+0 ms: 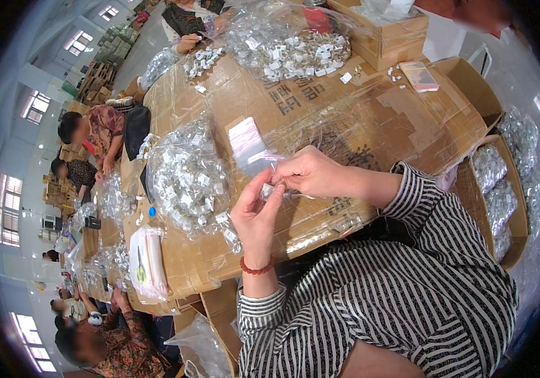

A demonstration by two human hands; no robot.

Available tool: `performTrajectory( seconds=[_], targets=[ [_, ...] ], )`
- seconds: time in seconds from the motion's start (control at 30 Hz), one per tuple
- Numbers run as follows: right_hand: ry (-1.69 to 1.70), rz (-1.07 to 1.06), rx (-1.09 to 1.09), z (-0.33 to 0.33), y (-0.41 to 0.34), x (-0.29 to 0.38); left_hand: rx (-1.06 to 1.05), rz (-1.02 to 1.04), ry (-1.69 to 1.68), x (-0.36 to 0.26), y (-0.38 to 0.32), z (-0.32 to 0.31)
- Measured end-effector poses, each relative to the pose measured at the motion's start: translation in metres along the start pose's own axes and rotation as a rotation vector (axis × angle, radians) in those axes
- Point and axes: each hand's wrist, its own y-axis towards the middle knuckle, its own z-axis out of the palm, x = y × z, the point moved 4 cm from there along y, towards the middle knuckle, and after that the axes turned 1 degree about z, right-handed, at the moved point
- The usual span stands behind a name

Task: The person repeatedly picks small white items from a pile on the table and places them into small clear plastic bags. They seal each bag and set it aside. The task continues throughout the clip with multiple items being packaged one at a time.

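My left hand (pixel 256 217), with a red bead bracelet (pixel 256 269) at the wrist, pinches a small white-tagged item (pixel 267 190) between thumb and fingers. Against it, my right hand (pixel 310 172) grips a small clear plastic bag (pixel 277 176); the fingers partly hide where bag and item meet. Just beyond my hands lies a fanned stack of small clear bags (pixel 246 141) with pinkish edges. To the left of my hands, a large clear plastic bag (pixel 187 182) is heaped with many white-tagged small items, a few of them spilling toward me.
Cardboard sheets (pixel 326 101) cover the table. Farther back are another large heap of tagged items (pixel 293 56) and a cardboard box (pixel 390 40). Green-handled scissors (pixel 140 269) rest on a plastic bag stack (pixel 158 264). Filled bags (pixel 494 203) sit in a carton at right. Co-workers sit along the left.
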Motion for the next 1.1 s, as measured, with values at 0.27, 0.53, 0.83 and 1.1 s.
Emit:
performTrajectory(
  seconds=[0.27, 0.53, 0.83, 1.1],
  targets=[
    [0.363, 0.273, -0.269, -0.009, 0.003, 0.003, -0.026, -0.17, -0.11, 0.004, -0.001, -0.002],
    [0.016, 0.353, 0.075, -0.007, 0.003, -0.004, -0.074, -0.017, -0.079, -0.001, 0.001, 0.0],
    [-0.42, -0.236, -0.244, 0.003, -0.008, 0.013, -0.065, -0.198, -0.113, 0.005, 0.003, 0.0],
    [-0.636, -0.369, -0.347, -0.02, -0.001, 0.022, -0.112, -0.228, -0.11, 0.004, 0.002, 0.0]
  ],
)
